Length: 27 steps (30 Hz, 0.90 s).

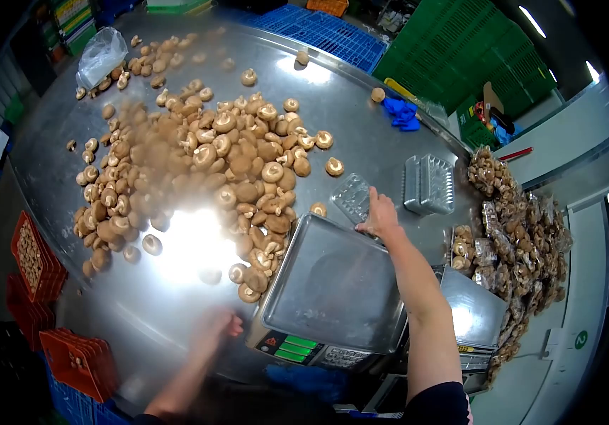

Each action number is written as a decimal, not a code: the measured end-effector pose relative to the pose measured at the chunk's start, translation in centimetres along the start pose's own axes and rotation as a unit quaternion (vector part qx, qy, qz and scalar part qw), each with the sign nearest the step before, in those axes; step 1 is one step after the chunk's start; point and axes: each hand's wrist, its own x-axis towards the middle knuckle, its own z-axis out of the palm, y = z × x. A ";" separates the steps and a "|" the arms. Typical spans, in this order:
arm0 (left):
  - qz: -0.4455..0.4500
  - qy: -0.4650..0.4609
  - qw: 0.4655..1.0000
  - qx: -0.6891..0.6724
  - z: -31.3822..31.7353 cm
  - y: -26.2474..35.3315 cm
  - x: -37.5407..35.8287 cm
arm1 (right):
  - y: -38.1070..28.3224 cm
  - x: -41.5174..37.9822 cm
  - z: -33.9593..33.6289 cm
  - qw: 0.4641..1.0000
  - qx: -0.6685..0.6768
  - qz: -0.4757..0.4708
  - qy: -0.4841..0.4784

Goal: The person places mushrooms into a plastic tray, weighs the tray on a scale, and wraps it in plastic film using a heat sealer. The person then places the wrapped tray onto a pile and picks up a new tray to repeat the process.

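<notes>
A large heap of brown mushrooms (pixel 205 170) covers the steel table (pixel 170 297). My right hand (pixel 378 214) reaches over the far edge of the scale's steel pan (pixel 333 283) and touches a clear plastic tray (pixel 352 197) lying on the table. My left hand (pixel 213 330) is blurred, resting low on the table near the scale's front left corner, close to a few loose mushrooms (pixel 247 283). I cannot tell whether it holds anything.
A stack of clear trays (pixel 429 184) lies right of my hand. Packed mushroom trays (pixel 510 234) pile up at the right. A second scale (pixel 471 315), blue gloves (pixel 400 113), a plastic bag (pixel 100 55), red baskets (pixel 77 361) and green crates (pixel 467 49) surround the table.
</notes>
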 end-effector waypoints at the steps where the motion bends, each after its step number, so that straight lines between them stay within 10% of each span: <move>1: -0.004 0.003 1.000 0.010 0.2 0.4 0.1 | 0.0 -0.2 -0.2 1.000 0.003 -0.007 0.000; 8: -0.008 0.019 0.999 0.050 -0.2 1.8 -0.3 | 2.5 -1.9 -0.6 0.985 0.046 -0.149 0.074; 11: -0.005 0.026 0.998 0.062 -0.6 1.8 -0.8 | 1.5 -2.6 -4.7 0.991 0.000 -0.036 0.126; 12: -0.013 0.038 0.996 0.084 -0.4 2.6 -1.0 | 0.4 -3.5 -6.3 0.954 0.023 -0.086 0.287; 15: 0.043 0.027 0.980 0.190 -1.0 4.5 -0.9 | -7.2 -8.5 -12.2 0.912 0.341 -0.059 0.222; 18: 0.132 -0.016 0.976 0.175 -1.7 6.2 -1.5 | -14.7 -14.2 -11.1 0.910 0.293 -0.270 0.112; 21: 0.020 -0.018 0.988 0.151 -2.2 8.8 -3.5 | -21.2 -17.1 -6.6 0.870 0.266 -0.408 0.075; 27: 0.222 0.029 0.904 0.363 -11.7 5.8 -5.3 | -28.4 -22.7 0.4 0.788 0.565 -0.079 -0.231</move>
